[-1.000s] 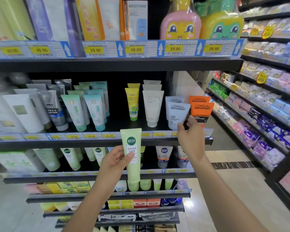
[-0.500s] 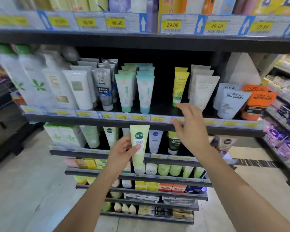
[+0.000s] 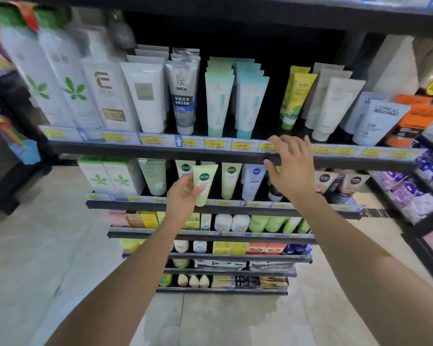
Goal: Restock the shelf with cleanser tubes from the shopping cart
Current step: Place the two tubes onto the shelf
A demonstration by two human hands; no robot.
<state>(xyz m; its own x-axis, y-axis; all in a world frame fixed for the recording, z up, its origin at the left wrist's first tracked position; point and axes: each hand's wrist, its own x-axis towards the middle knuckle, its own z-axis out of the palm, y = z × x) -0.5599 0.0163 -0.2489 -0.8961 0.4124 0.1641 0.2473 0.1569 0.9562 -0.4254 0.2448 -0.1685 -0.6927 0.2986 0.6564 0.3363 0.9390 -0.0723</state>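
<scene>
My left hand grips a pale green cleanser tube with a round dark-green logo, cap down. It is held in front of the second shelf, where matching green tubes stand. My right hand is spread with nothing in it, just in front of the rail of the shelf above. That upper shelf carries upright rows of white, grey, teal and yellow tubes. The shopping cart is out of view.
White boxes with green leaf prints stand at the left of the second shelf. Blue Nivea tubes stand right of the green ones. Lower shelves hold small boxes and bottles. Another shelving unit runs along the right. Below is a pale tiled floor.
The view has swung left and down. My left hand has carried the green tube down toward the second shelf's green tubes. My right hand has left the L'Oreal tubes and moved left, fingers spread.
</scene>
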